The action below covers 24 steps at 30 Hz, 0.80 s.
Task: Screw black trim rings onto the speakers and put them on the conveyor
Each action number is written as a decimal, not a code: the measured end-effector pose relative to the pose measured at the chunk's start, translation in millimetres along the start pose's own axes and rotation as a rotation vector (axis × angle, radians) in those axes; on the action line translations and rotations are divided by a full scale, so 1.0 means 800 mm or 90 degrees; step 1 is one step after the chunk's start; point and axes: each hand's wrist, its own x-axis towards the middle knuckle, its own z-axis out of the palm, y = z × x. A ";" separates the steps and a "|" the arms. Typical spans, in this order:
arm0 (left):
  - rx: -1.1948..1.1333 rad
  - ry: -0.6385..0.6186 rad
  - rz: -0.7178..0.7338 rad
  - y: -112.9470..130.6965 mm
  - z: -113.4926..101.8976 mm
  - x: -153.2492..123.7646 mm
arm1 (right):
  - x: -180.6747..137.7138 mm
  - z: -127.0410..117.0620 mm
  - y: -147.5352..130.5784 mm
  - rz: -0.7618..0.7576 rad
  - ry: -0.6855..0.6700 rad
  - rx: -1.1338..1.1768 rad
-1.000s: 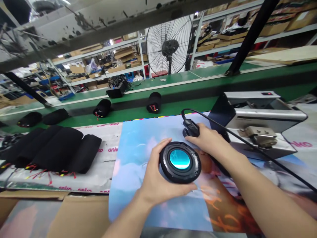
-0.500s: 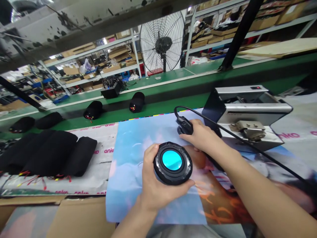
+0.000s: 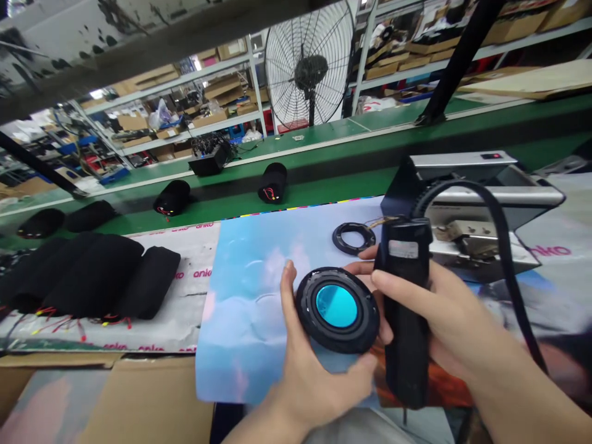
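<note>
My left hand is wrapped around the lower left side of a round black speaker with a shiny blue centre. Its face is tilted up towards me. In my right hand is a black corded hand tool, held upright, with a pale label near its top and a thick cord looping over to the right. Fingertips of that hand reach past the tool to the speaker's right edge; whether they touch it I cannot tell. Behind the speaker a thin black ring lies on the printed sheet.
A silver metal machine stands at the right. Black fabric-covered cylinders with coloured wires lie at the left, and more, including a single cylinder, rest on the green surface. Open cardboard is at the lower left.
My right hand has come back towards me with the tool, turning it upright beside the speaker. The black ring now shows. The single cylinder has moved right along the green surface.
</note>
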 end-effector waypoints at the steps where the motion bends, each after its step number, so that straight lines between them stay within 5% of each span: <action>1: -0.023 -0.039 -0.024 0.006 -0.007 0.001 | 0.001 0.000 0.002 -0.005 0.012 0.032; 9: -0.009 -0.229 -0.174 0.039 -0.057 0.053 | -0.001 -0.002 0.002 -0.052 0.013 0.015; 19: 0.219 -0.200 0.050 0.027 -0.055 0.062 | 0.009 -0.004 0.003 -0.039 0.008 -0.024; 24: 0.208 -0.188 0.039 0.020 -0.059 0.061 | 0.019 0.002 -0.010 -0.093 0.000 -0.118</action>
